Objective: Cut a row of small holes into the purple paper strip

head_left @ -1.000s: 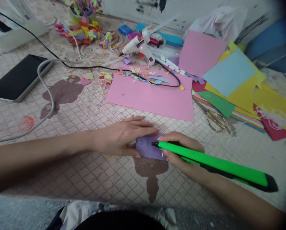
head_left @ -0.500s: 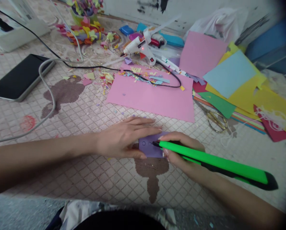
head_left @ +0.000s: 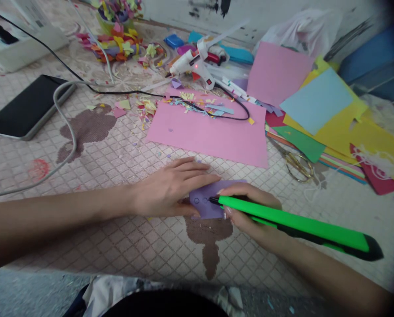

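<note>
A small piece of purple paper (head_left: 204, 211) lies on the patterned tablecloth in front of me, with two small drawn circles near its left end. My left hand (head_left: 172, 187) rests on the paper's left edge, fingers stretched out and thumb at the lower corner. In my right hand (head_left: 250, 204) is a green and black pen (head_left: 292, 220), its black tip at the paper just right of the second circle. Part of the paper's right side is hidden under the right hand.
Beyond my hands lies a pink paper sheet (head_left: 210, 136) with scraps and a black cord. A white glue gun (head_left: 197, 66) stands behind it. Gold-handled scissors (head_left: 298, 165) and stacked coloured papers (head_left: 319, 101) are at the right. A phone (head_left: 27, 105) lies left.
The purple paper has tilted and shifted slightly left, with my left hand moving a little the same way. The second circle shows more fully; the pen has barely moved.
</note>
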`<control>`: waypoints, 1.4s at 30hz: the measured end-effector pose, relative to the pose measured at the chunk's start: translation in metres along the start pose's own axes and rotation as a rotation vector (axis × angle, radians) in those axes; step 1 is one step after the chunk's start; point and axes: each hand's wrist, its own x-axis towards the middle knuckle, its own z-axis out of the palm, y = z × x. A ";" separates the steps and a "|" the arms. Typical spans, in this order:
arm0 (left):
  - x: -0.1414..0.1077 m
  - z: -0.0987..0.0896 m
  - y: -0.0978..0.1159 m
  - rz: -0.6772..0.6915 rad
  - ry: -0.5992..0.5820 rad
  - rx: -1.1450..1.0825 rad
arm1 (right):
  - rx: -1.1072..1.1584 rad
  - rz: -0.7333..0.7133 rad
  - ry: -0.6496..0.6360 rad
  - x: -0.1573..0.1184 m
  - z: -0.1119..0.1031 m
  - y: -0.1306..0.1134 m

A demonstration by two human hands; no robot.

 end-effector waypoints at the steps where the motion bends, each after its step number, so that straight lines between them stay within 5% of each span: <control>1: 0.000 0.000 0.000 0.013 -0.024 -0.020 | -0.002 -0.001 0.000 0.000 0.000 0.000; 8: 0.001 -0.006 -0.003 0.034 -0.187 -0.051 | -0.016 -0.004 0.024 0.002 -0.003 0.001; 21: -0.001 0.003 0.004 -0.002 -0.004 0.014 | -0.012 -0.009 0.034 0.004 -0.002 -0.001; 33: 0.000 -0.012 -0.001 0.053 -0.256 -0.063 | 0.087 0.080 0.062 -0.001 -0.006 0.006; 42: -0.002 0.004 -0.001 -0.006 -0.039 -0.023 | 0.009 0.013 0.030 0.003 -0.003 -0.002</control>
